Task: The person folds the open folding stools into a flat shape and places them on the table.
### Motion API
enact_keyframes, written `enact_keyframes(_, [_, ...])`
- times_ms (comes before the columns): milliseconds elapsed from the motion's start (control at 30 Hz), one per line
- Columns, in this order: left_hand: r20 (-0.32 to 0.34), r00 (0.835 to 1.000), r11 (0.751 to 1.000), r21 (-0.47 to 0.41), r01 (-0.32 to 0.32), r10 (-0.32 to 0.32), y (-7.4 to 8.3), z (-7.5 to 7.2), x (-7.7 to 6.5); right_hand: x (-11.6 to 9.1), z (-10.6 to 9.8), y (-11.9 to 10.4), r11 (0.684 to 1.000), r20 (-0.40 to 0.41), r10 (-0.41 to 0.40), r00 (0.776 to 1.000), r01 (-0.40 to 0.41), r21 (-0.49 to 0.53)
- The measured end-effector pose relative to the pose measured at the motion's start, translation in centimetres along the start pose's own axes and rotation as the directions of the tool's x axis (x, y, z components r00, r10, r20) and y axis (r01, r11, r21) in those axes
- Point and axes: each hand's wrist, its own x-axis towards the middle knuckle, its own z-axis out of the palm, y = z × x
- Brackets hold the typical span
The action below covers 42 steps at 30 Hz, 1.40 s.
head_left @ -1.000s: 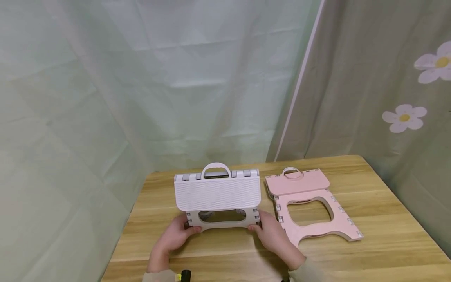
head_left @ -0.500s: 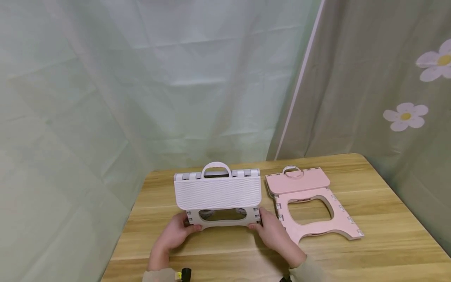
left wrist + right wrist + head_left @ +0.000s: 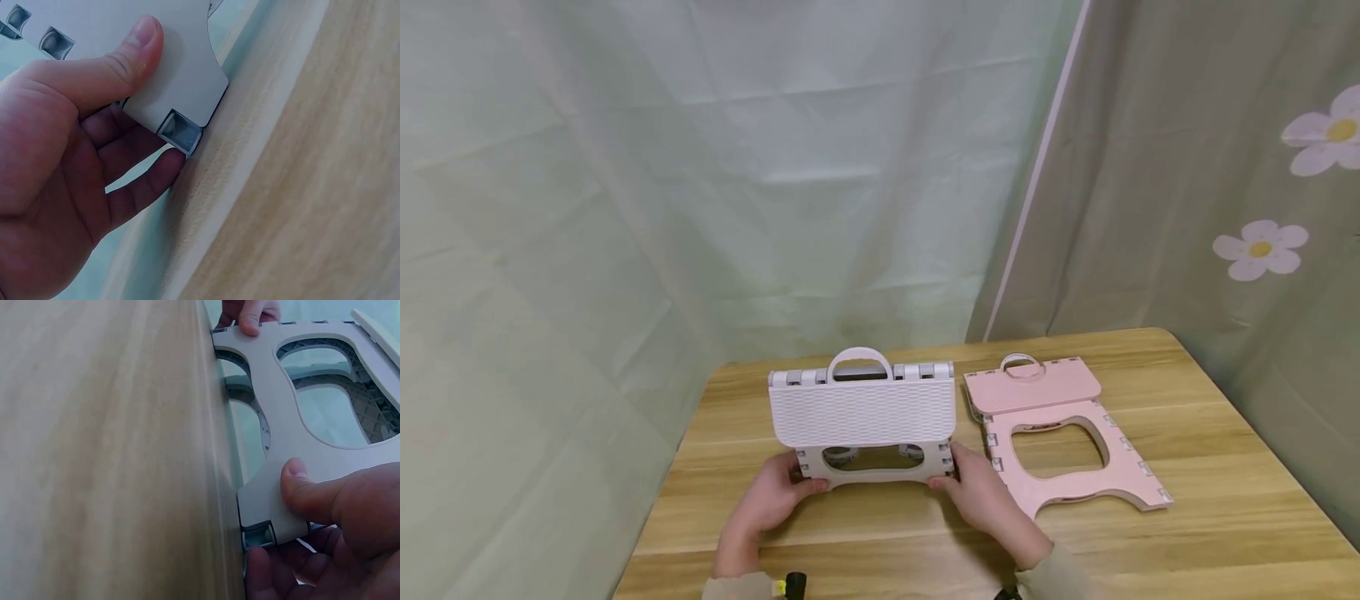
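Note:
A white folding stool [image 3: 863,412] with a woven-look top and an arched handle stands on the table, its top halves sloping down from the handle. My left hand [image 3: 777,493] grips its left leg edge low down, thumb on the front face and fingers curled behind. On the opposite edge my right hand [image 3: 979,493] holds the leg the same way. In the left wrist view the thumb presses the leg panel [image 3: 181,69] near its foot. Through the cut-out in the right wrist view, the stool's rear leg panel [image 3: 340,394] shows apart from the front one.
A pink folding stool [image 3: 1067,492], partly folded, lies to the right of my right hand on the wooden table [image 3: 1217,467]. Pale green curtain [image 3: 850,208] hangs behind the table, with a grey-green flowered curtain [image 3: 1150,208] at the right.

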Motion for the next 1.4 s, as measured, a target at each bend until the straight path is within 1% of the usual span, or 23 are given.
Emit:
enact_keyframes(167, [-0.006,1.000,1.000,-0.001,-0.004,0.004,0.02,-0.09,0.11,0.08,-0.22,-0.10,1.000,0.016,0.011,1.000,-0.011,0.013])
enact_keyframes(400, [-0.023,0.999,1.000,-0.003,-0.031,0.031,-0.06,-0.12,0.19,0.13,-0.23,-0.02,1.000,0.006,0.014,1.000,-0.014,-0.018])
enact_keyframes(600, [-0.023,1.000,1.000,0.015,-0.008,0.009,0.05,-0.11,0.27,0.30,-0.24,0.13,1.000,0.012,0.004,1.000,-0.004,-0.017])
enact_keyframes(867, [-0.022,1.000,1.000,0.012,-0.019,0.019,-0.05,-0.23,0.32,0.26,-0.26,-0.03,1.000,0.013,-0.002,1.000,0.002,-0.001])
enact_keyframes(1100, [-0.022,1.000,1.000,0.022,-0.022,0.022,-0.28,-0.05,0.47,0.30,-0.14,0.13,1.000,0.008,-0.002,1.000,0.002,-0.004])
enact_keyframes(1400, [-0.009,1.000,0.999,0.024,-0.023,0.023,-0.15,-0.02,0.42,0.29,-0.20,-0.13,1.000,0.002,0.007,1.000,-0.007,-0.003])
